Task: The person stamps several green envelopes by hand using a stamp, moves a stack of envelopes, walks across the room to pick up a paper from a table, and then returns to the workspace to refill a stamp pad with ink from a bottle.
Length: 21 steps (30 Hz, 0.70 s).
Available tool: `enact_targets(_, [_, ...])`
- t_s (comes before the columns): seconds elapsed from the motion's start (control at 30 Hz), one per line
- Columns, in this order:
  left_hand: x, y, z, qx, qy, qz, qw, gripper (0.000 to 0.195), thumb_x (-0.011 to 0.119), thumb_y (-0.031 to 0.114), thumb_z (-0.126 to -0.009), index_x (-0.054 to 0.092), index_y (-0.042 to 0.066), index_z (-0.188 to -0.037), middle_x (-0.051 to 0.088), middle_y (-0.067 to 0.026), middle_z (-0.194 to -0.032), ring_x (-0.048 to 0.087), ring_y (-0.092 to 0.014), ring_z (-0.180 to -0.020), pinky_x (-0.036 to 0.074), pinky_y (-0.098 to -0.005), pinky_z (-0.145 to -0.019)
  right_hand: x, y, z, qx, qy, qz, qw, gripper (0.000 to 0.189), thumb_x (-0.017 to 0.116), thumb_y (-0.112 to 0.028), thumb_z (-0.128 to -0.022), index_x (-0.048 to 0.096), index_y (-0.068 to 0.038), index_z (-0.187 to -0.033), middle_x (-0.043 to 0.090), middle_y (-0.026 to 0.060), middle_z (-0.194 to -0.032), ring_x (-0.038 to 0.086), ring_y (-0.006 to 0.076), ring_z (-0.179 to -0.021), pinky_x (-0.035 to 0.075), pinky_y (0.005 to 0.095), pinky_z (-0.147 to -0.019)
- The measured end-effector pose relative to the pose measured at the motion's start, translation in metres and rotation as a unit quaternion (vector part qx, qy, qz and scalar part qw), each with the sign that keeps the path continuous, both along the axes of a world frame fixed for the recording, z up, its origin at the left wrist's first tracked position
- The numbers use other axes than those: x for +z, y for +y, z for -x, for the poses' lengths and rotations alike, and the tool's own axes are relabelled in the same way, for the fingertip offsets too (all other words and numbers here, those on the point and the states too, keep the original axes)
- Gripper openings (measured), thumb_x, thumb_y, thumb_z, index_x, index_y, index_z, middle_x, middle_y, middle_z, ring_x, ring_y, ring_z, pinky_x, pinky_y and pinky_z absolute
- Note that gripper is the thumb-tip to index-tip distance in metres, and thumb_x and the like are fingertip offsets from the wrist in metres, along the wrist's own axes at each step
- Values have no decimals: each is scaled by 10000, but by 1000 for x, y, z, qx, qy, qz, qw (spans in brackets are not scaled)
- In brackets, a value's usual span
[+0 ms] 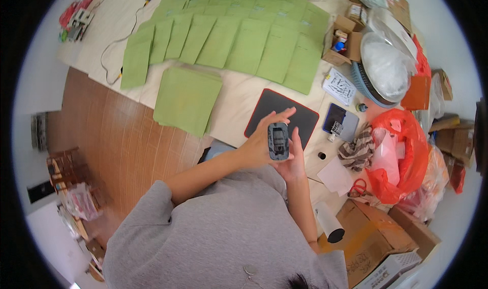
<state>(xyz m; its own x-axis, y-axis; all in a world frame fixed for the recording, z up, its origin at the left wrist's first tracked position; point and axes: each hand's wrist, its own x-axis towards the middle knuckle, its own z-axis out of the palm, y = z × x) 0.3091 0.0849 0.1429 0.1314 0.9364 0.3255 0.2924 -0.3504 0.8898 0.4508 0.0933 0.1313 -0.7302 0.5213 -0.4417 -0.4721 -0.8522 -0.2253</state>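
Observation:
A dark grey-blue oblong object (278,141) with a recessed rectangular opening stands out between both hands, above the near edge of a black mat (280,107) with red trim. My left hand (260,140) is against its left side, with fingers stretched forward and apart; its exact grip is hidden. At the lower right edge of the object, fingers of my right hand (291,161) curl around it, with one finger pointing up. To the right lie an open blue-edged ink pad (334,117), a small clear stamp (336,129) and a black cap (321,156).
Green paper sheets (248,44) overlap in rows across the far table, with a green stack (187,98) nearer. At right are a striped cloth (356,149), red plastic bag (413,155), red-handled scissors (357,188), white roll (328,220) and cardboard boxes (370,231).

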Motion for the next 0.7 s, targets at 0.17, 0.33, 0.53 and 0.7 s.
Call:
enact_targets(0.17, [-13, -10, 37, 66, -97, 99, 988, 922, 856, 260, -612, 343, 65, -1353, 365, -124, -1438, 396, -256, -1268, 323, -387, -1050, -6, 13, 38, 58, -38, 33, 997, 551, 367, -554, -952, 552, -76, -1151, 624, 27, -931, 526, 80, -629, 352, 203, -435])
enact_targets(0.33, [-35, -29, 93, 75, -147, 217, 962, 883, 847, 185, -627, 350, 50, -1345, 409, -153, -1381, 386, -296, -1277, 316, -385, -1057, -8, 23, 86, 36, -160, -91, 982, 404, 518, -424, -939, 512, -71, -1135, 570, 16, -843, 485, 68, -596, 349, 206, -450])
enact_targets(0.53, [-123, -56, 223, 340, 202, 222, 891, 589, 702, 126, -740, 442, 24, -1259, 460, -181, -1289, 406, -360, -1226, 310, -429, -1047, 13, 50, 121, -1, -313, -196, 929, 373, 542, -390, -935, 490, -65, -1110, 568, 31, -812, 455, 93, -546, 345, 226, -457])
enact_targets(0.7, [-157, -85, 314, 470, 320, 265, 779, 684, 736, 230, -744, 396, 4, -1291, 430, -222, -1306, 389, -375, -1230, 317, -450, -1033, 22, 64, 139, -23, -236, -77, 968, 452, 425, -501, -956, 528, -89, -1112, 589, 22, -837, 456, 116, -554, 355, 253, -490])
